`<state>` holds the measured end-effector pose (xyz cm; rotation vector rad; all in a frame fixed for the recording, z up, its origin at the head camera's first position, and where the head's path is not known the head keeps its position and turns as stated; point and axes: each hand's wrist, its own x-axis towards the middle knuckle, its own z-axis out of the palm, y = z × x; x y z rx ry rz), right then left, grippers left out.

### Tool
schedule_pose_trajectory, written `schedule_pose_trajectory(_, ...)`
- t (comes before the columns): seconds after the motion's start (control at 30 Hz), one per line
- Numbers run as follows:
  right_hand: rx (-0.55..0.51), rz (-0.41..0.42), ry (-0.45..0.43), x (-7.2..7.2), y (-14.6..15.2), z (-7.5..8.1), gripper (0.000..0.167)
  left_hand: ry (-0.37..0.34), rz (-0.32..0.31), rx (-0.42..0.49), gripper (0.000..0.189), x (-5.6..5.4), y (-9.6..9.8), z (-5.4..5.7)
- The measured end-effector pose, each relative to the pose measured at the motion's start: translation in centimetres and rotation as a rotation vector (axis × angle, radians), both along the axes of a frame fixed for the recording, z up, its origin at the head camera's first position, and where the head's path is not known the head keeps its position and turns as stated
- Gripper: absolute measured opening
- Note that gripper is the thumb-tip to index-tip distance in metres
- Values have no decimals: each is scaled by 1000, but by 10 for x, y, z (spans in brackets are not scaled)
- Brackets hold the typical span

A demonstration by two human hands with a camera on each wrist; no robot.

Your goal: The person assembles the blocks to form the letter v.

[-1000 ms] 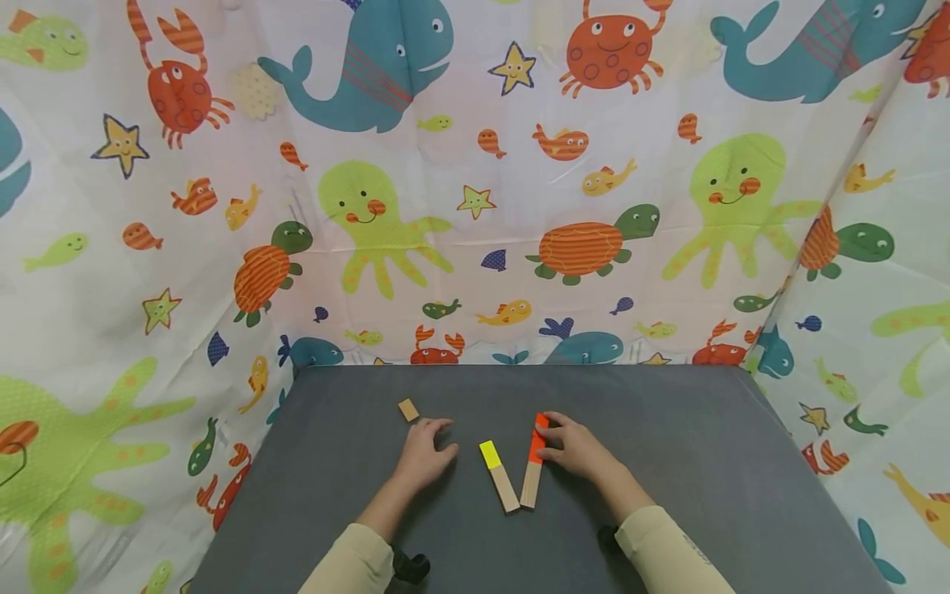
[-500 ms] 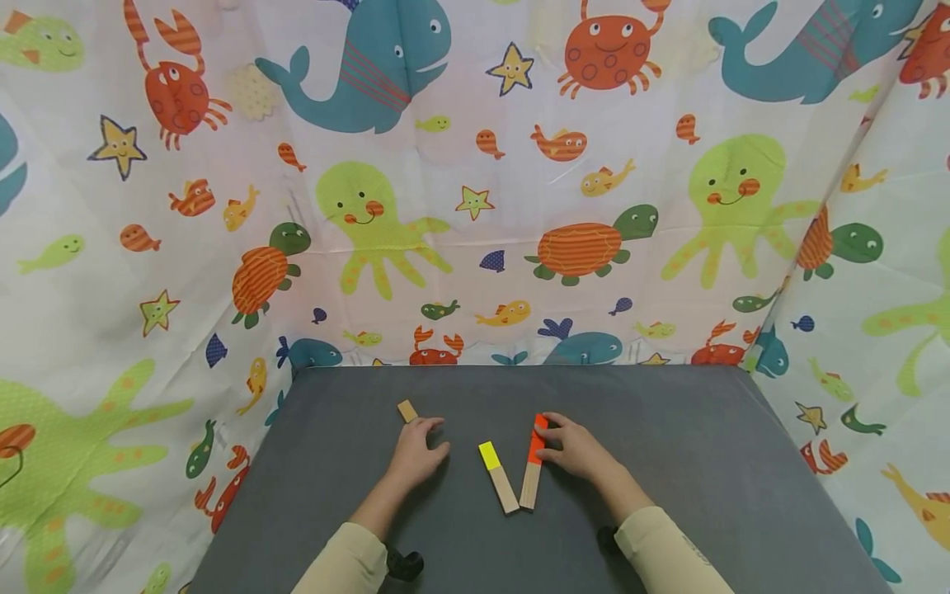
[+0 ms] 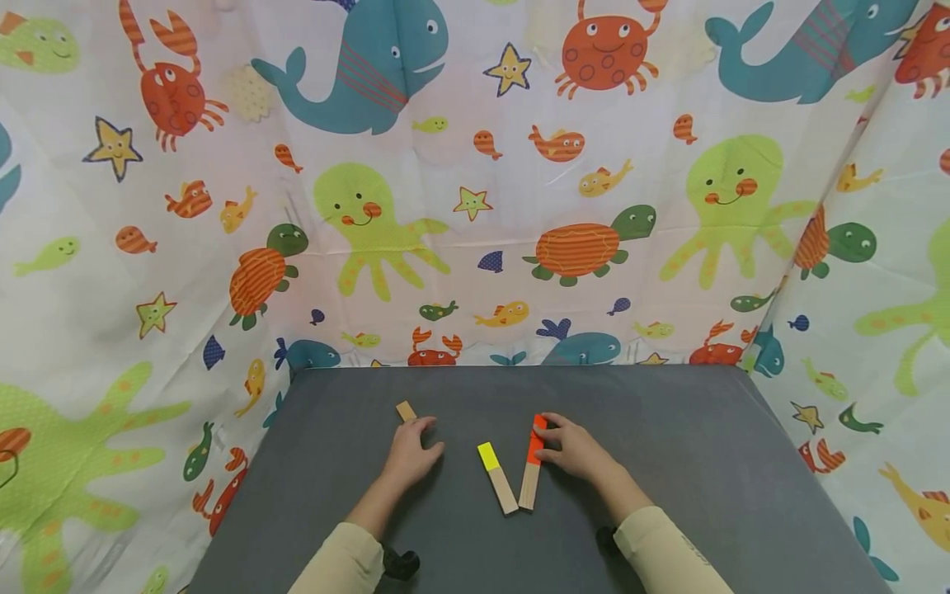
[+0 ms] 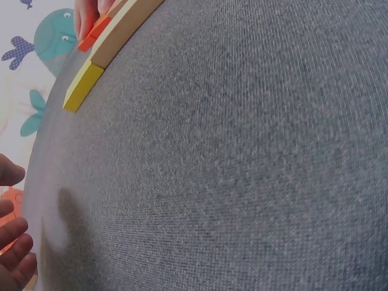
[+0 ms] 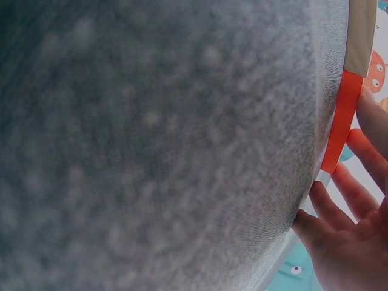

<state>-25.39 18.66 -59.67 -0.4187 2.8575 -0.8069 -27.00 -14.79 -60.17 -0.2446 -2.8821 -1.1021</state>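
Note:
My left hand reaches over the grey table with its fingers loosely bent and parted. A plain wooden block lies just beyond its fingertips, its near end covered by them. In the left wrist view only the fingers show, at the left edge, holding nothing. My right hand touches the long edge of an orange block with thumb and index finger, the other fingers spread. That block lies in line with a bare wood piece. To its left, a yellow block heads another wood piece.
The two coloured rows form a V shape, with their near ends close together. A grey cloth covers the table. Behind and at both sides hangs a white curtain printed with sea animals.
My left hand has shifted left, and its fingers now cover part of the plain wooden block. The right hand stays at the orange block, and both rows lie as before.

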Motion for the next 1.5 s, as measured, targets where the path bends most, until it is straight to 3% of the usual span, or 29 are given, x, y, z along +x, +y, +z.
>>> schedule_pose_trajectory(0.67,-10,14,18,-1,-1,1,54,13,11,-18,50,-7,-9,2)
schedule_pose_trajectory(1.5,-1,18,20,-1,1,1,55,17,102,12,64,-26,-11,3)
